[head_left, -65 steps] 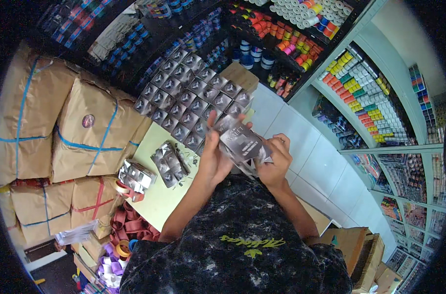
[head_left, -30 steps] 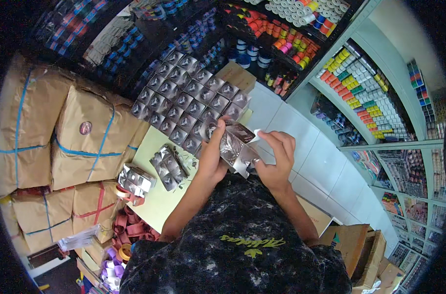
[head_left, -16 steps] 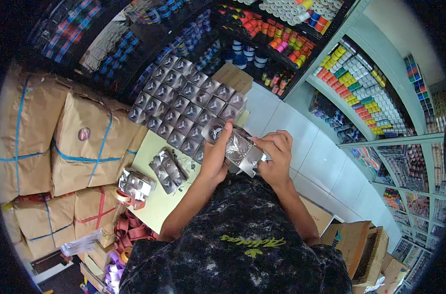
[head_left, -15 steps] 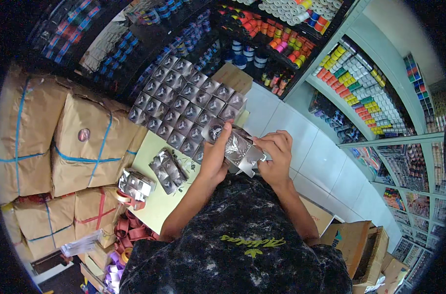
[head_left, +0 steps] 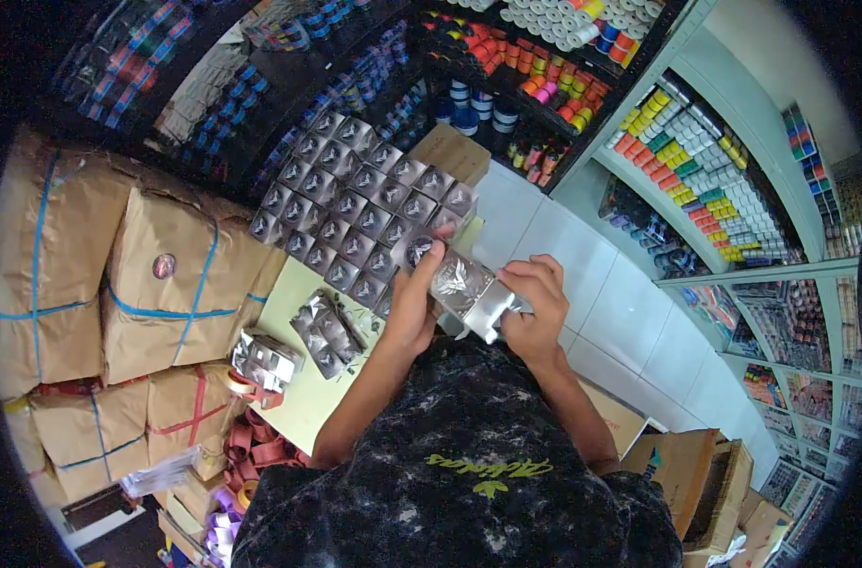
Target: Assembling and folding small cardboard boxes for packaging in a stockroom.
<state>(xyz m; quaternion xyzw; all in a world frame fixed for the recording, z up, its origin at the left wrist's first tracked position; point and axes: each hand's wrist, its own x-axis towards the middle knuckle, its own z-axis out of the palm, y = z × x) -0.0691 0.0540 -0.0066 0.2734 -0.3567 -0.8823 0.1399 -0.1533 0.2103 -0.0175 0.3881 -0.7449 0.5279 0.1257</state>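
Most of my L hand's [head_left: 416, 308] fingers are hidden behind the box [head_left: 463, 286]; its underside's out of view, & my R hand's [head_left: 537, 305] fingertips are hard to make out vs the flaps [head_left: 490, 316]. Box is tilted btwn both hands, flap end nr R, covering pt of the stacked boxes [head_left: 355, 199]. L grips the other end, thumb on top; R fingers curled at flap end, can't tell if pinching.

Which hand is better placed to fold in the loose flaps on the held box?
Probably the right hand: its fingertips are already at the flaps, on the box's near end. The left hand is occupied holding the box, thumb toward the far end.
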